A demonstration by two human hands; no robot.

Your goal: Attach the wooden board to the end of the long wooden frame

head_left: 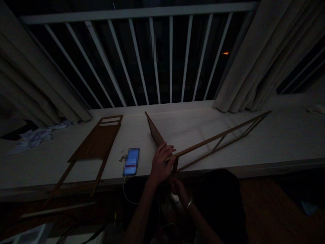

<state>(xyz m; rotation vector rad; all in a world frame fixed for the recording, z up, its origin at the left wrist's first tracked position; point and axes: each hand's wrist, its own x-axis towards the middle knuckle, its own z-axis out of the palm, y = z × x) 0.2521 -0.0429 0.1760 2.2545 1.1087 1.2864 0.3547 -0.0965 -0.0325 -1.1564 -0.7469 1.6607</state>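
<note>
In dim light, two wooden frame pieces meet at a corner near the ledge's front edge. My left hand [162,162] is closed over that corner, gripping the wooden panel [154,132] that runs back towards the railing and the long slatted frame [223,137] that stretches right. My right hand [177,188] sits just below the corner, under the ledge's edge, with a bangle on its wrist; its fingers are curled, and what they hold is too dark to make out.
A second wooden frame panel [95,145] lies flat on the white ledge [279,142] at left. A lit phone [131,161] with a cable lies beside it. Crumpled paper [38,135] lies far left. Curtains [254,57] flank a white railing [152,61].
</note>
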